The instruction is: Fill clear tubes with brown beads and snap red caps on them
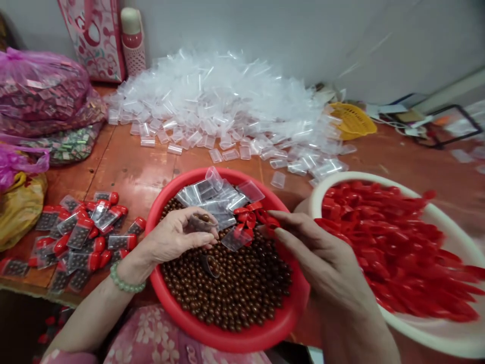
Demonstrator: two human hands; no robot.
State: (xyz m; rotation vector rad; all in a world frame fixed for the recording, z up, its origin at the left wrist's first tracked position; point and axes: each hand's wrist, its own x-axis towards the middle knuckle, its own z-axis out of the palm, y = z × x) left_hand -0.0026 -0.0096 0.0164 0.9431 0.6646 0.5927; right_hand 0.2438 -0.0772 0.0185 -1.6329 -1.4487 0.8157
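My left hand (176, 235) is closed around a small clear plastic case (202, 223) with brown balls in it, above the red basin (161, 298). Between the thumb and fingers of my right hand (326, 258) is a red cap (271, 225), over the basin's right side. Shiny brown balls (231, 298) fill much of the basin. A small scoop (209, 266) lies among them, below my left hand. Clear plastic cases (212, 194) and several loose red caps (245, 218) rest on the balls at the back.
A white basin (379, 178) heaped with red caps stands at right. Filled, red-capped cases (81, 232) lie at left. Behind is a large heap of clear cases (227, 96), with a yellow basket (352, 121) beside it. Full plastic bags (45, 96) and a flask (133, 48) stand back left.
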